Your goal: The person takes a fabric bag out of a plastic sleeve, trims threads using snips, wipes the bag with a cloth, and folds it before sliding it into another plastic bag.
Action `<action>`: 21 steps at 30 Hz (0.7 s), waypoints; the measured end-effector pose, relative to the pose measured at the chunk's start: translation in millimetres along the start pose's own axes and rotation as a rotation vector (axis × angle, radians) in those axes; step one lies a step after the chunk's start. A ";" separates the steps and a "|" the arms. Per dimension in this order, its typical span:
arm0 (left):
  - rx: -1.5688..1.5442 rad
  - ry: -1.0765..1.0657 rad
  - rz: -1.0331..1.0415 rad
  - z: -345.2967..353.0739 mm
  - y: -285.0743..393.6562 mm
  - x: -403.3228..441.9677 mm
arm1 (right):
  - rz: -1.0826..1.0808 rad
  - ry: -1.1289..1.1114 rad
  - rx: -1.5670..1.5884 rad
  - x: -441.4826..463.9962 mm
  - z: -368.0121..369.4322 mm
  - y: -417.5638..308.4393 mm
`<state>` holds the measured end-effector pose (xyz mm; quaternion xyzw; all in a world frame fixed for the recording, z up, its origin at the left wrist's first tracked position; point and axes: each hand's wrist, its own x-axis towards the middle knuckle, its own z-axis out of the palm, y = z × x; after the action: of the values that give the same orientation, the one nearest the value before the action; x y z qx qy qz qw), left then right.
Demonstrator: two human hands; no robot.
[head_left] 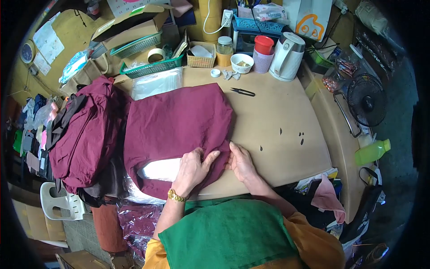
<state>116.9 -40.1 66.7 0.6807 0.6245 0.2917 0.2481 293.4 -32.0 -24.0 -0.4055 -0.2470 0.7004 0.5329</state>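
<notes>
A folded maroon cloth item (174,116), possibly a garment, lies on the table in front of me. Near its lower side a white shiny patch (157,170) shows through an opening in the cloth. My left hand (193,167), with a gold watch on the wrist, rests on the lower right part, its fingers bent into the fabric and thumb pointing right. At the right edge my right hand (242,162) pinches the cloth; some of its fingertips are hidden beneath the fabric.
A pile of maroon and dark garments (85,139) sits at the left. Black thread snips (242,92) lie on the tan tabletop (286,116). Along the back stand a white kettle (288,56), a white bowl (242,63), a jar (225,51) and a green basket (152,66).
</notes>
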 end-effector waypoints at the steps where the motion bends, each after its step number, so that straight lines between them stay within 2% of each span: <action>1: 0.047 -0.081 -0.012 -5.2 4.4 -0.2 | 0.151 -0.099 0.066 -6.6 10.2 -14.9; 2: 0.094 -0.164 -0.024 -8.2 6.9 -0.1 | 0.301 -0.196 0.133 -10.1 17.4 -24.5; 3: 0.074 -0.027 0.072 -1.7 3.5 -1.5 | 0.302 -0.198 0.132 -10.8 21.2 -28.1; 5: 0.071 0.030 0.094 6.7 3.4 -2.3 | 0.465 -0.312 0.139 -12.0 27.0 -29.4; 6: 0.068 0.088 0.117 8.2 3.8 -2.5 | 0.467 -0.312 0.136 -9.3 28.8 -21.4; 8: 0.120 0.020 0.063 4.6 6.0 -5.0 | 0.240 -0.237 0.148 3.9 26.6 5.8; 9: 0.106 0.039 0.078 3.6 6.3 -8.1 | 0.269 -0.176 0.178 9.0 27.4 8.4; 11: 0.094 0.064 0.088 2.3 2.2 -14.5 | 0.236 -0.216 0.221 15.7 26.5 9.5; 13: 0.104 -0.108 0.026 -0.4 -10.4 -20.6 | 0.201 -0.252 0.272 22.7 30.2 4.8; 14: 0.105 -0.104 0.024 -0.6 -15.2 -23.9 | 0.204 -0.222 0.290 27.9 30.5 0.0; 16: 0.178 -0.235 -0.043 -3.9 -18.6 -27.0 | 0.210 -0.164 0.323 39.5 30.5 -10.2; 18: 0.172 -0.287 -0.091 -12.3 -18.0 -30.5 | 0.156 -0.107 0.237 55.7 24.6 -2.3; 20: 0.134 -0.389 -0.043 -21.0 -21.1 -31.3 | 0.006 0.007 0.027 69.2 24.4 8.8; 21: 0.148 -0.378 -0.024 -31.9 -14.0 -29.8 | -0.149 0.115 -0.143 71.0 30.8 16.9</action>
<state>83.0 -69.3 76.9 0.7322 0.5947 0.1092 0.3135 251.2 32.6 -41.8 -0.4623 -0.2948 0.6151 0.5666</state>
